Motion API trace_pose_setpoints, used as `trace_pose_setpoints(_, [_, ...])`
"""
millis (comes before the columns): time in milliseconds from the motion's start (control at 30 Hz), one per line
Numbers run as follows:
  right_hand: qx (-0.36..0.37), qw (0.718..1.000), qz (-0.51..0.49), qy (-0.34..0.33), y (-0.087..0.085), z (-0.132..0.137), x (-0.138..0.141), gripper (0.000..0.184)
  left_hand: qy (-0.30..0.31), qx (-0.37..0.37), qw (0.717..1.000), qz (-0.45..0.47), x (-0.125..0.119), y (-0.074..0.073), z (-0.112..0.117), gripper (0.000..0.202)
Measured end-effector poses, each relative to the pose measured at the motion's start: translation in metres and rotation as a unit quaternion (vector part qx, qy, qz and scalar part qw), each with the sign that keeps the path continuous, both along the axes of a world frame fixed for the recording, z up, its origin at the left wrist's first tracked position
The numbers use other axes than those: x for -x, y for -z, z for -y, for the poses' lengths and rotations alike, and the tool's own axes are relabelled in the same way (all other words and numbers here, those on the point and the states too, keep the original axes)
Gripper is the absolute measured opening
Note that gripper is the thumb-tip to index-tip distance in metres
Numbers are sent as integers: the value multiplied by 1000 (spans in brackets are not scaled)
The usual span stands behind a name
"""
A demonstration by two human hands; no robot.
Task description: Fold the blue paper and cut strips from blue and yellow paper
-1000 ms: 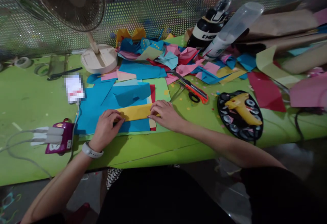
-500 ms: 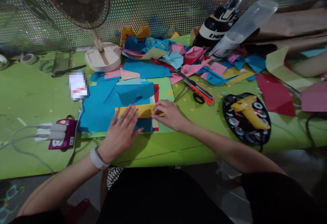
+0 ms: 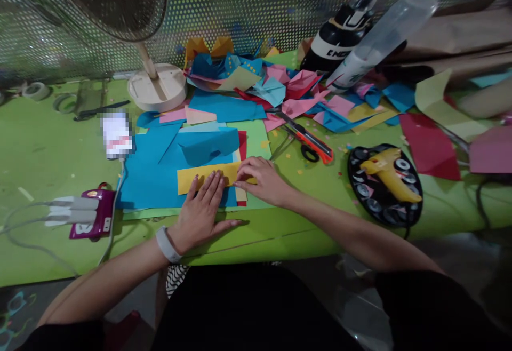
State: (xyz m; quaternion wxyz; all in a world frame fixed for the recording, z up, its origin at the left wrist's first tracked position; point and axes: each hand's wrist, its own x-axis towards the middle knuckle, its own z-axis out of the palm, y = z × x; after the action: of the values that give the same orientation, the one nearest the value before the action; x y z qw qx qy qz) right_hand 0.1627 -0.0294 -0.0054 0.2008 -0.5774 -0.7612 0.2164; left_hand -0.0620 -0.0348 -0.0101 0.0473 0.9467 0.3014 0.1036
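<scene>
A folded yellow paper strip [image 3: 188, 179] lies across blue paper sheets [image 3: 144, 180] near the table's front edge. My left hand [image 3: 202, 209] rests flat on the strip's lower middle, fingers stretched and thumb out to the right. At the strip's right end, my right hand [image 3: 260, 180] has its fingers curled and pinched on the paper. Just above the strip lies a folded blue paper piece [image 3: 210, 145]. Red paper [image 3: 242, 140] shows beneath at the right. The right fingertips partly hide the strip's end.
A fan [image 3: 158, 87] stands behind, near a heap of paper scraps [image 3: 256, 81]. Right of my hands lie an orange cutter [image 3: 314, 145] and scissors [image 3: 309, 153], then a yellow glue gun [image 3: 392, 175] on a black tray [image 3: 354, 167]. Left are a phone [image 3: 117, 133] and a purple power adapter [image 3: 102, 212].
My left hand has slid right and toward me along the yellow strip, uncovering its left part. My right hand stays at the right end.
</scene>
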Motion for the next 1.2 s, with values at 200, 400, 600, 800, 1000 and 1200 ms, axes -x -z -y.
trace_pose_setpoints(200, [-3,1000,15,7,1,0,2,18,11,0,1000,-6,0,0,-6,96])
trace_pose_setpoints(400, [-4,1000,12,9,2,2,2,16,12,7,1000,-7,1,1,-7,96])
trace_pose_setpoints(600, [-9,1000,23,9,1,2,3,15,21,15,1000,-13,2,0,-8,95])
trace_pose_setpoints(800, [-1,1000,25,3,-1,2,1,19,21,8,1000,-13,2,-1,-8,97])
trace_pose_setpoints(1000, [-10,999,51,0,-3,2,-6,27,17,9,1000,-24,1,-1,-9,96])
trace_pose_setpoints(1200, [-58,994,93,8,0,1,-12,31,18,5,1000,-18,1,0,-10,94])
